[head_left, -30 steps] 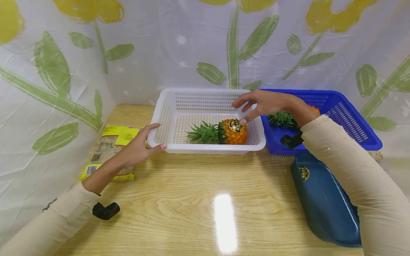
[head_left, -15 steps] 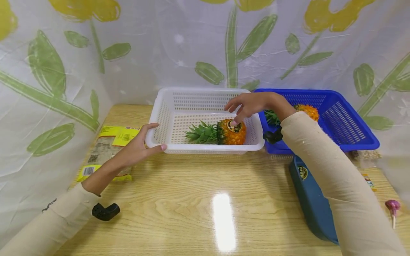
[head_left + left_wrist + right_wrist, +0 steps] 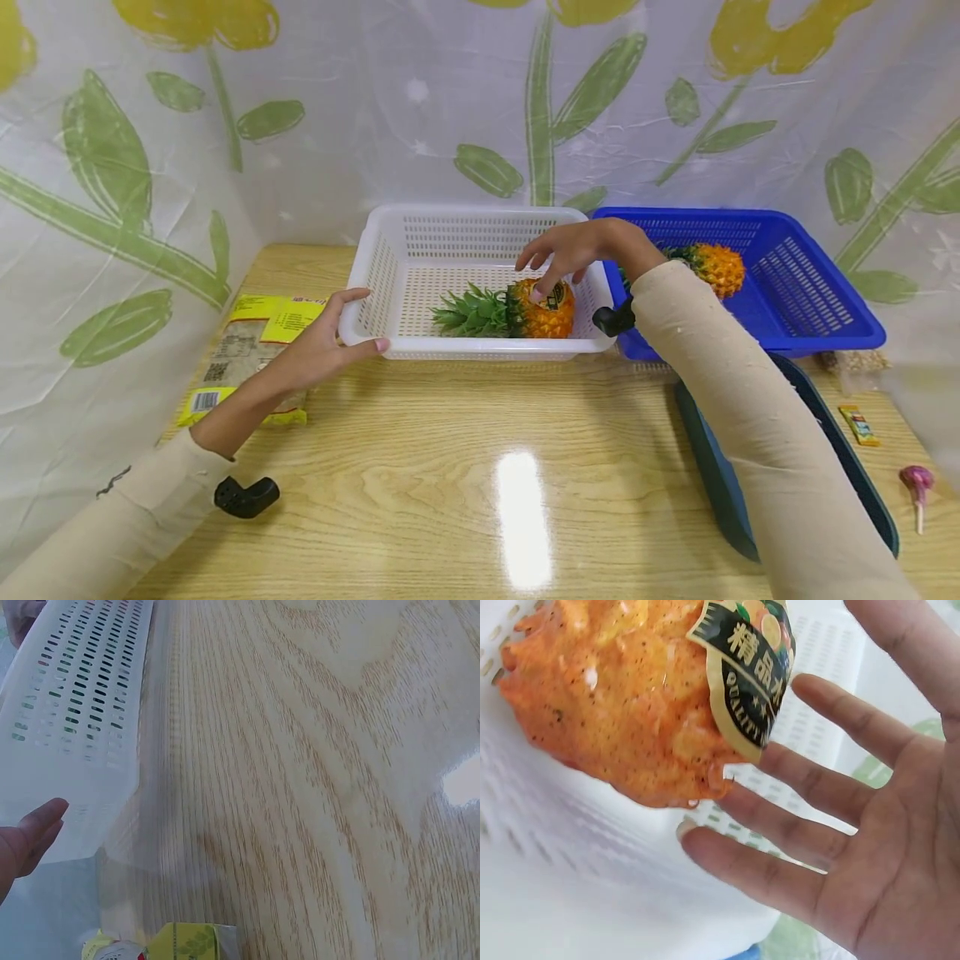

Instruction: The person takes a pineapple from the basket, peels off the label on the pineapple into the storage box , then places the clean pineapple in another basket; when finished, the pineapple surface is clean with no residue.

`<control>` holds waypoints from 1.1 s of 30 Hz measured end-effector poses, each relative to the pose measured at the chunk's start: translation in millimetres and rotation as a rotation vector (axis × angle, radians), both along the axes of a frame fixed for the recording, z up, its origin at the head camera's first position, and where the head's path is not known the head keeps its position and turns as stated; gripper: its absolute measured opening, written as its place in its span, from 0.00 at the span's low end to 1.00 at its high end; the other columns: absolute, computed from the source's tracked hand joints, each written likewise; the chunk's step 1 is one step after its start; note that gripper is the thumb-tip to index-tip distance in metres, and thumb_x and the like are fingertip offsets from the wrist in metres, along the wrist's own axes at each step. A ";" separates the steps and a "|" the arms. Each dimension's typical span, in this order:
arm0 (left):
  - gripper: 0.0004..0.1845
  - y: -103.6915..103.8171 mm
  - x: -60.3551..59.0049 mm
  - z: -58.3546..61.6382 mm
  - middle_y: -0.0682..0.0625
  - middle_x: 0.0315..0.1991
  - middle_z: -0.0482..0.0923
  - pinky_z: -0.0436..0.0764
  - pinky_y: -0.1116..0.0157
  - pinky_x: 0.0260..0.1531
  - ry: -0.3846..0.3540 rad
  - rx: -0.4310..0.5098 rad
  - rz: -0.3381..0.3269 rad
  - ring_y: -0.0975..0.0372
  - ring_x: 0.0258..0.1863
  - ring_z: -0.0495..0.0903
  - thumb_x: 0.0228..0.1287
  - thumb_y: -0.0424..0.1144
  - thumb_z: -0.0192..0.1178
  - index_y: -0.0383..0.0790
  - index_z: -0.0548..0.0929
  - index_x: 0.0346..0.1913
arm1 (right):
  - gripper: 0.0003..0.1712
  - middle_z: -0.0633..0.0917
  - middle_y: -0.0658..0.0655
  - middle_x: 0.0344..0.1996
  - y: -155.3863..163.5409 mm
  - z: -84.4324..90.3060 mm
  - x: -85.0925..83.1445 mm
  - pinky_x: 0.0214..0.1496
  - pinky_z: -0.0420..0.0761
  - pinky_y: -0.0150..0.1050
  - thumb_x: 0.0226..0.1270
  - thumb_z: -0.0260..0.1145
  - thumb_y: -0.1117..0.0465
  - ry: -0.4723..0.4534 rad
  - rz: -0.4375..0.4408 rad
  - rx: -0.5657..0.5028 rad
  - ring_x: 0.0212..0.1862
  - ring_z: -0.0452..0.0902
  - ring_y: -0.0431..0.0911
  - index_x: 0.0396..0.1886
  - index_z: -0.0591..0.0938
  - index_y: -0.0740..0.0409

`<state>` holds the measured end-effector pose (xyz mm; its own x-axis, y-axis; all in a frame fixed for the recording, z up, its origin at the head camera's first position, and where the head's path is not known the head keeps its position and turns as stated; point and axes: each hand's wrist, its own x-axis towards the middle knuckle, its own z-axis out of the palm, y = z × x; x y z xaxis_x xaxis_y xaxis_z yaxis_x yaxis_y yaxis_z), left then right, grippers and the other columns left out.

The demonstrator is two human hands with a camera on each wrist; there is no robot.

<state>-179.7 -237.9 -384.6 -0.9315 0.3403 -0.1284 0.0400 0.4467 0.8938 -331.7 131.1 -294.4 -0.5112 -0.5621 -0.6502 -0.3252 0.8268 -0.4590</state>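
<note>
A pineapple (image 3: 551, 321) with a black-and-gold label lies on its side in the white slotted basket (image 3: 480, 343), green crown pointing left. Over its right end reaches my right hand (image 3: 577, 246). The right wrist view shows this hand's fingers (image 3: 757, 874) spread and nearly straight beside the pineapple's orange skin (image 3: 637, 705); firm contact is unclear. At the basket's front left corner rests my left hand (image 3: 318, 346), its thumb on the front rim and a finger along the left rim. The left wrist view shows the straight thumb (image 3: 37, 825) against the basket's wall.
Right of the white basket stands a blue basket (image 3: 825, 287) with another pineapple (image 3: 720, 268). A dark teal basin (image 3: 705, 450) lies partly under my right forearm. A wrapped candy (image 3: 858, 425) and lollipop (image 3: 917, 479) lie far right. A yellow packet (image 3: 247, 354) lies left.
My right hand has moved left and slightly down over the pineapple's body. The right forearm has swung left, uncovering the candy and lollipop. My left hand stays at the basket corner.
</note>
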 end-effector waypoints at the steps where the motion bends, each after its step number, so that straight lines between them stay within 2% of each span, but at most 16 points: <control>1: 0.50 -0.1 0.0 -0.1 0.35 0.73 0.60 0.76 0.54 0.57 -0.002 0.003 -0.001 0.44 0.68 0.70 0.68 0.46 0.66 0.45 0.41 0.80 | 0.46 0.60 0.61 0.77 -1.6 -0.6 0.1 0.65 0.75 0.59 0.64 0.71 0.44 -0.005 0.000 0.005 0.73 0.65 0.59 0.78 0.63 0.48; 10: 0.50 0.2 -0.9 -1.7 0.35 0.73 0.60 0.75 0.52 0.58 -0.004 -0.002 -0.007 0.44 0.68 0.70 0.69 0.47 0.65 0.44 0.41 0.80 | 0.46 0.61 0.61 0.77 -10.2 -7.5 -2.6 0.60 0.80 0.55 0.63 0.73 0.44 -0.053 0.033 0.060 0.73 0.65 0.58 0.77 0.64 0.45; 16: 0.50 0.1 -0.7 -0.8 0.35 0.73 0.61 0.75 0.52 0.58 -0.006 -0.006 -0.002 0.44 0.68 0.70 0.69 0.48 0.65 0.44 0.41 0.80 | 0.45 0.58 0.59 0.78 -12.1 -10.6 -4.1 0.59 0.81 0.53 0.61 0.76 0.50 -0.082 0.012 0.081 0.72 0.67 0.56 0.75 0.65 0.40; 19: 0.50 -0.3 -1.4 -1.0 0.35 0.73 0.61 0.75 0.51 0.58 -0.005 -0.010 0.000 0.43 0.68 0.70 0.68 0.48 0.65 0.44 0.41 0.80 | 0.46 0.56 0.60 0.79 -12.5 -11.3 -4.6 0.59 0.80 0.54 0.61 0.76 0.53 -0.104 0.008 0.079 0.73 0.65 0.57 0.76 0.63 0.40; 25: 0.50 -0.3 -1.3 -0.2 0.34 0.73 0.60 0.75 0.50 0.58 -0.011 -0.004 0.001 0.43 0.68 0.69 0.68 0.47 0.66 0.45 0.41 0.80 | 0.53 0.51 0.62 0.80 -13.4 -12.5 -4.6 0.61 0.78 0.59 0.61 0.76 0.56 -0.143 0.017 0.076 0.77 0.55 0.59 0.80 0.54 0.41; 33: 0.50 -0.7 -1.9 0.5 0.34 0.73 0.60 0.75 0.50 0.58 -0.013 -0.009 -0.005 0.43 0.68 0.69 0.68 0.47 0.65 0.44 0.41 0.80 | 0.59 0.50 0.62 0.80 -17.4 -19.3 -5.4 0.62 0.78 0.58 0.59 0.78 0.53 -0.127 0.033 0.145 0.78 0.55 0.58 0.82 0.51 0.42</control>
<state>-181.7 -238.6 -384.1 -0.9281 0.3436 -0.1437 0.0304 0.4545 0.8902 -337.1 113.8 -313.7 -0.4029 -0.4726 -0.7838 -0.3002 0.8772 -0.3746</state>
